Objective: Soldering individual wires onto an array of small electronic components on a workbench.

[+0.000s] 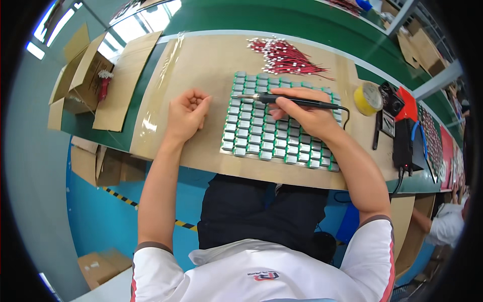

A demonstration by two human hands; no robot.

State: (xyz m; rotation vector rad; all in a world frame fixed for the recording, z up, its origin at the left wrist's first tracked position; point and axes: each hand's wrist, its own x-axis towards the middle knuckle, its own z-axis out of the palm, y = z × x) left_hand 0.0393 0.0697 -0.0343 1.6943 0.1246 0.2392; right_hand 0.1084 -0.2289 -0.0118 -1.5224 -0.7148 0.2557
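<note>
My right hand [307, 108] is closed round the black handle of a soldering iron [264, 98], and its metal tip points left. The tip is over the upper left part of a block of silver rectangular parts with green ends [266, 136], set in close rows on the brown worktop [201, 156]. Whether the tip touches a part, I cannot tell. To the left of the rows, my left hand [188, 113] hovers at or rests on the worktop with its fingers curled in; anything inside them is hidden. Beyond the rows lies a pile of red wires with white connectors [287, 58].
A yellow tape roll [368, 98] stands to the right, near a black power unit [403, 146] with a cable and a red object [406, 104]. Open cardboard boxes [83, 80] are at the left. Another person's sleeve [448, 224] shows at the far right.
</note>
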